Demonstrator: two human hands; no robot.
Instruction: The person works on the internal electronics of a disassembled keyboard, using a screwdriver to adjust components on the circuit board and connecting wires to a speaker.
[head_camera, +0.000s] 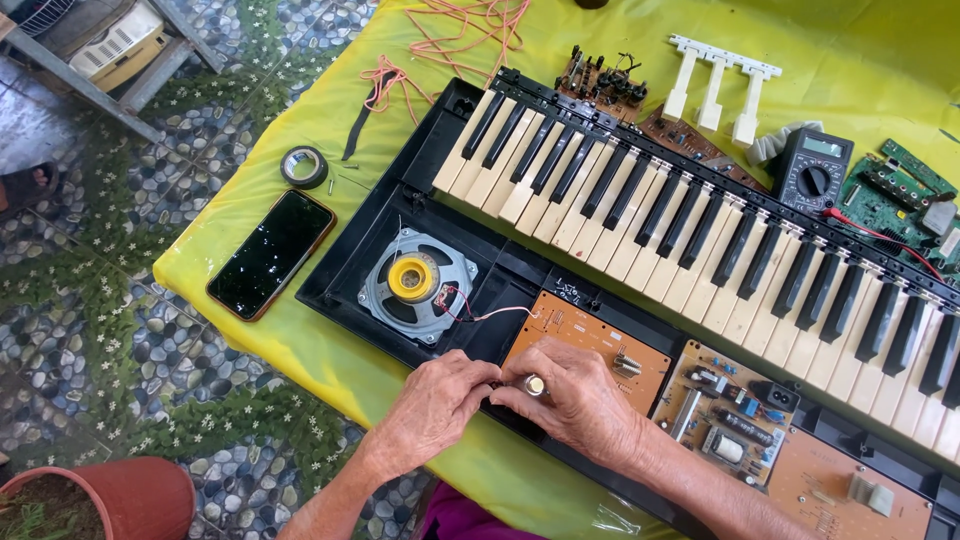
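Around us on the yellow cloth (300, 345): phone (270, 253) and tape roll (304, 166) at far left, multimeter (812, 170) and a loose white key set (716, 80) far right. Open keyboard case (345, 270) holds a round speaker (417, 283), the keys (700, 230), a power board (730, 415). Our left hand (432, 405) and right hand (580, 395) meet at the near-left edge of the orange circuit board (590, 345), fingertips pinched together w/ a small silver part (535, 384) btwn them. Board lies flat, just right of the speaker.

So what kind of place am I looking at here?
Likely a makeshift home repair spot: an opened keyboard on a yellow-covered table, a multimeter and loose circuit boards beside it, pebble-patterned floor below.
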